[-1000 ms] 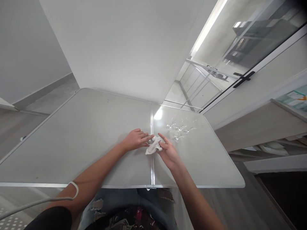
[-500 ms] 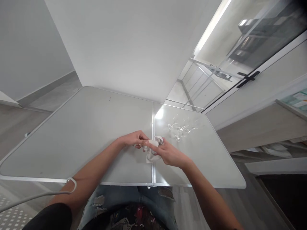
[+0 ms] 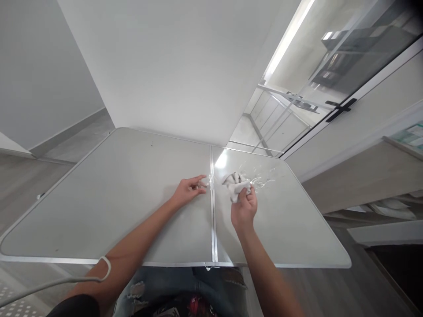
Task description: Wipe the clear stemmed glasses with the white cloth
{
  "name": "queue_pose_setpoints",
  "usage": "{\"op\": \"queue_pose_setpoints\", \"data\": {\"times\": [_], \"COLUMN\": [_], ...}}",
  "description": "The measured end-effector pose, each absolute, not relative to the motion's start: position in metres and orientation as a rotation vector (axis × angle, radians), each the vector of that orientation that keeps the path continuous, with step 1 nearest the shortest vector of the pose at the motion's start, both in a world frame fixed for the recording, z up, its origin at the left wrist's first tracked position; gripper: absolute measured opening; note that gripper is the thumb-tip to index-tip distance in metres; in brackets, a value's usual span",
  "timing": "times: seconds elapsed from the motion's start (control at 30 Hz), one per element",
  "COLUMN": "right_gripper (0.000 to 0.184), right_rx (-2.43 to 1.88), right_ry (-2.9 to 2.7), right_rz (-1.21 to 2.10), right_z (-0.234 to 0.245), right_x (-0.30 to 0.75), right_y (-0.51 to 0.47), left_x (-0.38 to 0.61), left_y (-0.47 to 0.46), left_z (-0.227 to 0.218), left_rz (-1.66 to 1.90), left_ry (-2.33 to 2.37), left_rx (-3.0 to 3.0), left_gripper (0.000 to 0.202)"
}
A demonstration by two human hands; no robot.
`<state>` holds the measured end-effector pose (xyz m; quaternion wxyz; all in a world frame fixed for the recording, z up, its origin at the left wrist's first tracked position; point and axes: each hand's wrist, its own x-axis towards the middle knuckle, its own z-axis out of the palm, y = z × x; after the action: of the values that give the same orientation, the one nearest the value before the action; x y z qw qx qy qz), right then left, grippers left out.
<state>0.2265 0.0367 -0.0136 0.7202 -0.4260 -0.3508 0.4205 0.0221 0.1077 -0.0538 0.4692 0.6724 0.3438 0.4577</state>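
My left hand (image 3: 189,190) rests on the grey folding table (image 3: 109,207) just left of its centre seam, with its fingertips pinched on a small clear glass piece (image 3: 207,182). To the right of the seam my right hand (image 3: 245,207) is closed around a crumpled white cloth (image 3: 233,185) and holds it a little above the table. Several more clear glass pieces (image 3: 261,177) lie on the tabletop just beyond the cloth, partly hidden by it.
A white wall panel (image 3: 172,66) stands right behind the table's far edge. Glass partitions (image 3: 317,70) and a wooden shelf unit (image 3: 373,176) are at the right. A white cable (image 3: 66,279) loops at my left elbow. My jeans (image 3: 172,286) show below the table's near edge.
My hands have come apart: the right hand carried the cloth right, across the seam toward the glass pieces. The left hand stayed by the seam, still holding the small glass piece.
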Motion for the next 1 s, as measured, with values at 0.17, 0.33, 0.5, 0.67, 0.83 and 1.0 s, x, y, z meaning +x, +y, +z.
{"op": "queue_pose_setpoints", "data": {"times": [0.17, 0.33, 0.5, 0.67, 0.83, 1.0], "right_gripper": [0.021, 0.022, 0.044, 0.044, 0.045, 0.049], "right_rx": [-0.827, -0.676, -0.623, -0.679, -0.620, -0.583], "right_ry": [-0.780, -0.886, -0.830, -0.760, -0.753, -0.789], "right_rz": [1.002, 1.305, 1.405, 1.559, 1.568, 1.435], "right_z": [-0.014, -0.023, -0.037, -0.050, -0.050, -0.042], "right_x": [0.221, 0.192, 0.179, 0.176, 0.180, 0.196], "right_y": [0.072, 0.099, 0.099, 0.098, 0.104, 0.104], "left_x": [0.023, 0.024, 0.028, 0.035, 0.034, 0.038], "left_y": [0.121, 0.121, 0.114, 0.113, 0.107, 0.100], "left_z": [-0.067, -0.069, -0.066, -0.070, -0.071, -0.065], "left_rz": [1.262, 1.218, 1.004, 0.928, 1.073, 1.078], "left_ry": [0.753, 0.748, 0.662, 0.717, 1.011, 1.058], "left_rx": [1.431, 1.387, 1.314, 1.248, 1.788, 2.012], "left_gripper": [0.071, 0.046, 0.050, 0.048, 0.041, 0.030]}}
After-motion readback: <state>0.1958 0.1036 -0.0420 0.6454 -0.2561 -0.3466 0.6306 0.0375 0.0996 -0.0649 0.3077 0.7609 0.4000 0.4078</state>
